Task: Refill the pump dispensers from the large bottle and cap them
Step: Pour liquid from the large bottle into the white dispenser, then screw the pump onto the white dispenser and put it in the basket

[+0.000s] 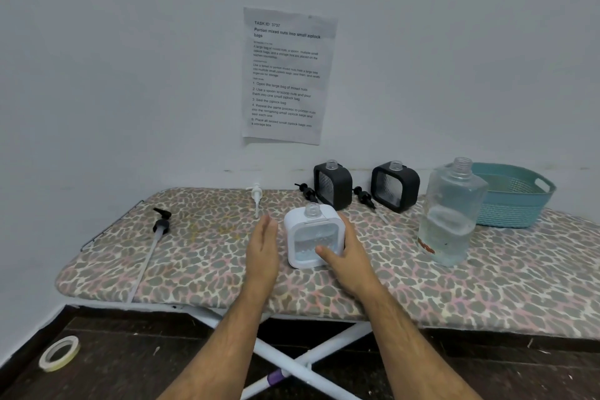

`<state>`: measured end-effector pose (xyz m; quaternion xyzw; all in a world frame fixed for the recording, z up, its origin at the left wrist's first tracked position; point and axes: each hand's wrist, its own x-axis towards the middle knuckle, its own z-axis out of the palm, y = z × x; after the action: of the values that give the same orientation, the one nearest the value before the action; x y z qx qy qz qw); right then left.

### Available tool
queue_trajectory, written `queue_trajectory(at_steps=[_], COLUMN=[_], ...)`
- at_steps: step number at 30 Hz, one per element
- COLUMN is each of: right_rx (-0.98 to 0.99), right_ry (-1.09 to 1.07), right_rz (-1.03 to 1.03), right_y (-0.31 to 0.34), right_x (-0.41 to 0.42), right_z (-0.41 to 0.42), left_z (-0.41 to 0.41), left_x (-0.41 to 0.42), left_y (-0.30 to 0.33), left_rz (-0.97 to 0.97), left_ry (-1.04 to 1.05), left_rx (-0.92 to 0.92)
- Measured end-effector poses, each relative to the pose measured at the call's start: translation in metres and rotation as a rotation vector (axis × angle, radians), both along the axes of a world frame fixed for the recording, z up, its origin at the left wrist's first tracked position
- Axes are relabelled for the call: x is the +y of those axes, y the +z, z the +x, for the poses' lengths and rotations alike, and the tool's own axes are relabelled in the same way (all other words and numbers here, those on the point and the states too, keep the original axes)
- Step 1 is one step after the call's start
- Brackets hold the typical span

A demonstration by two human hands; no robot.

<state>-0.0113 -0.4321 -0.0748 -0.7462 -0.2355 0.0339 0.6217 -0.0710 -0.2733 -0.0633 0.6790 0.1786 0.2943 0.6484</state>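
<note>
The right hand (344, 256) is wrapping its grip round the white pump dispenser (314, 237), thumb lying across its clear front, while it is standing uncapped near the middle of the ironing board (207, 273). The left hand (263, 245) is hovering just beside it, fingers straight and holding nothing. The large bottle (449, 214) is standing uncapped toward the right, partly filled with clear liquid. Two black dispensers (332, 185) (395, 186) are waiting uncapped along the far edge, each with a black pump (306, 191) (365, 196) lying just to its left. A white pump (256, 196) is lying at the far edge, and a long-tubed black pump (160, 227) is sitting toward the left end. A teal basket (516, 198) is sitting at the far right corner.
</note>
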Motion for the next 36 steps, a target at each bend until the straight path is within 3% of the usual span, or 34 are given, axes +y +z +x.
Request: queue_trajectory(at_steps=[4, 21, 30, 36], right_rx=[0.010, 0.044, 0.055, 0.054], right_ry=[0.012, -0.001, -0.016, -0.014], right_rz=[0.026, 0.083, 0.051, 0.033], right_y=[-0.005, -0.009, -0.007, -0.006], right_x=[0.002, 0.003, 0.004, 0.004], right_z=[0.002, 0.005, 0.003, 0.003], left_z=[0.019, 0.136, 0.174, 0.180], left_x=[0.027, 0.116, 0.146, 0.148], left_y=[0.015, 0.026, 0.014, 0.016], left_rz=[0.062, 0.397, 0.624, 0.565], left_ry=[0.120, 0.300, 0.308, 0.303], left_rx=[0.002, 0.287, 0.668, 0.696])
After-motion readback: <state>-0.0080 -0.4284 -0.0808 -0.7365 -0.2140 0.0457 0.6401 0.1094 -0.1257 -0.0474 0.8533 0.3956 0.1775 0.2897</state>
